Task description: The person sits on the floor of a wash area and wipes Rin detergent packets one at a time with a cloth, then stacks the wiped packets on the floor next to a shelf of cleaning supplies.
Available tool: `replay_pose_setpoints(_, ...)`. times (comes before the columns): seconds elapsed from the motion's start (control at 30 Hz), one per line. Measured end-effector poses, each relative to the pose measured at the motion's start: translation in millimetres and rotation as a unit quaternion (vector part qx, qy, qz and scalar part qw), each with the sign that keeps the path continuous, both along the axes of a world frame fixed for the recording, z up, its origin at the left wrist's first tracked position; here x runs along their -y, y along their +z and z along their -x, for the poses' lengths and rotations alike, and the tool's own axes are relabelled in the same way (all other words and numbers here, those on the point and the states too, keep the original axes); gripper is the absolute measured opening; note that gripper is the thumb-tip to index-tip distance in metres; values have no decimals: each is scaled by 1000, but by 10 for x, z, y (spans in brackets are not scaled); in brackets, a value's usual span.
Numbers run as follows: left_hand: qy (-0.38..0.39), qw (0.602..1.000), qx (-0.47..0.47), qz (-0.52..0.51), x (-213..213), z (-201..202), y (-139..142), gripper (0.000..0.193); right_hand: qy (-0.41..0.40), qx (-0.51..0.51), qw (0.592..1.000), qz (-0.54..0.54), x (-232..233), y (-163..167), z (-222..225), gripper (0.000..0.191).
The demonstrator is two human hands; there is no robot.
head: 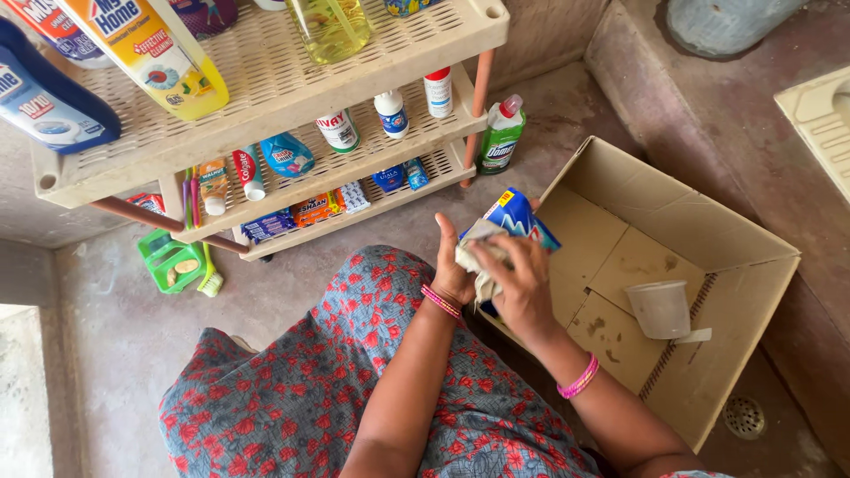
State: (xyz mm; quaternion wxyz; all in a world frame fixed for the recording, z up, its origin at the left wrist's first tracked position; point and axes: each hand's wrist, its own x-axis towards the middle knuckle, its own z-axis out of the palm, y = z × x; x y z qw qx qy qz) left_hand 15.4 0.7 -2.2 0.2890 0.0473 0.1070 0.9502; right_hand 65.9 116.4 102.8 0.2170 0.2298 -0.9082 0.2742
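**Hands, packet and cloth beside the open carton**

Landmark: the cardboard box (673, 265), open-topped, on the floor.

1. Shelf rack (266, 106): stands left of the box, three perforated tiers. Top tier carries a yellow bottle (146, 53) and a dark blue bottle (44, 97), both seen from above. Lower tiers carry small tubes, white bottles and flat packets, in red, blue and orange.
2. Green bottle (502, 137): on the floor between the rack and the box's far-left corner, red cap.
3. Blue packet (518, 217): at the box's left wall, raised above the floor. Long axis runs from the lap up toward the box's far wall. Blue with a yellow corner patch.
4. White cup (660, 308): inside the box, upright, near its right wall.
5. Left hand (453, 265): closed around the packet's lower end, farther from the box.
6. Right hand (518, 283): nearer the box, pressing a pale cloth (478, 257) against the packet's face, fingers curled.
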Motion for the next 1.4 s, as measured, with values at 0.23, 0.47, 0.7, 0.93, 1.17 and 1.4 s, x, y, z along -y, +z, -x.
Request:
replay_pose_setpoints(0.23, 45, 996, -2, 79, -21, 39, 51, 123, -107, -26, 993, 38, -128, 12, 393, 56)
replay_pose_setpoints(0.47, 44, 996, -10, 77, 45, -12, 208, 119, -114, 19, 992, 54, -94, 47, 343, 61)
replay_pose_setpoints(0.7, 98, 994, -23, 32, 52, 22, 453, 119, 2, 3, 999, 38, 19, 17, 119, 55)
replay_pose_setpoints(0.93, 101, 994, -47, -8, 116, -52, 385, 115, 17, 48, 997, 59, 53, -10, -51, 57)
replay_pose_setpoints(1.17, 40, 998, 9, -37, -4, -5, 159, 130, 81, 59, 991, 84, -8, 158, -52, 58)
replay_pose_setpoints(1.4, 60, 993, -34, -96, 55, -55, 274, 130, 48, 41, 995, 78, 113, 110, -85, 52)
